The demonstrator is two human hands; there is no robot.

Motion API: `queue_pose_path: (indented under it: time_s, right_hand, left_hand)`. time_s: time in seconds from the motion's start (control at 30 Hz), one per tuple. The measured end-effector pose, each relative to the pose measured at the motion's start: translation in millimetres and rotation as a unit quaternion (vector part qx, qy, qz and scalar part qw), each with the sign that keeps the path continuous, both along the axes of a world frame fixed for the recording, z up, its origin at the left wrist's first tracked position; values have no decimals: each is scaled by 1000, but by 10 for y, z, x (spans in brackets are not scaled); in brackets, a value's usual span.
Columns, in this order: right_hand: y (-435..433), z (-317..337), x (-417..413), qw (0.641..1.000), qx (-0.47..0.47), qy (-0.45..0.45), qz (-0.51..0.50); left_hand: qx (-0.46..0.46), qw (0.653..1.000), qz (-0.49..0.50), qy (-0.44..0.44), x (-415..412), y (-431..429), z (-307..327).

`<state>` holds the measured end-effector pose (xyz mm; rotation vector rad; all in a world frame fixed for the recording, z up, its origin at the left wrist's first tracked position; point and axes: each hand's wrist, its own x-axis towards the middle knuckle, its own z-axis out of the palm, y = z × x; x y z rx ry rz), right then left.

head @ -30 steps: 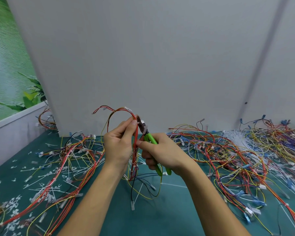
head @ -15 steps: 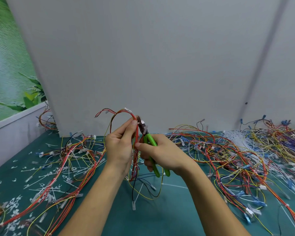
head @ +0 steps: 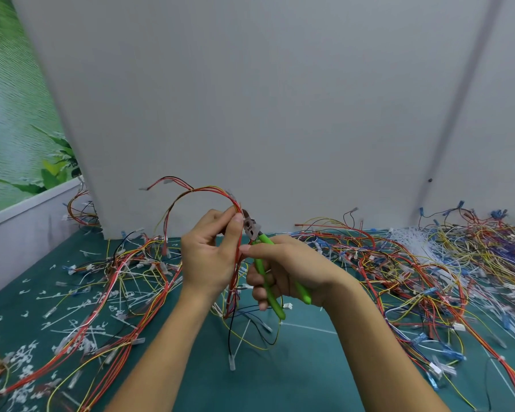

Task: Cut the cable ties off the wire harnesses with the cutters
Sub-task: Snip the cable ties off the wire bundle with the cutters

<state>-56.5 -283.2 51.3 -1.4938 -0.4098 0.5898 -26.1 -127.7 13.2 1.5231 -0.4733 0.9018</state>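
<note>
My left hand (head: 210, 254) pinches a red, yellow and black wire harness (head: 191, 193) between thumb and fingers, held up above the green mat. The harness arches up to the left and hangs down between my hands. My right hand (head: 283, 269) grips green-handled cutters (head: 266, 281), whose metal jaws (head: 250, 226) sit against the harness right at my left fingertips. The cable tie at the jaws is hidden by my fingers.
Heaps of tangled harnesses lie on the green mat (head: 280, 379) to the left (head: 125, 278) and right (head: 414, 263). Cut white tie pieces (head: 27, 355) litter the left. A grey board (head: 280, 99) stands right behind my hands.
The harness arch has swung slightly and the cutter handles have spread a little in my right hand. Both hands stay in nearly the same place.
</note>
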Motion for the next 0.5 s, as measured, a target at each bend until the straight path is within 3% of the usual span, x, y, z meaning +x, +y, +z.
queue_pose_path:
  time_s: [0.2,0.37,0.5]
  right_hand:
    - [0,31,-32,995,55,59,65]
    - [41,-35,-7,998,43,-17,45]
    - [44,-87,26,995,-9,-96,14]
  left_hand:
    - [4,999,34,-16,5,-36,-43]
    - [-104,993,-26,52,-15,-78,-4]
    - [-216,963,-69,145,-17,-104,37]
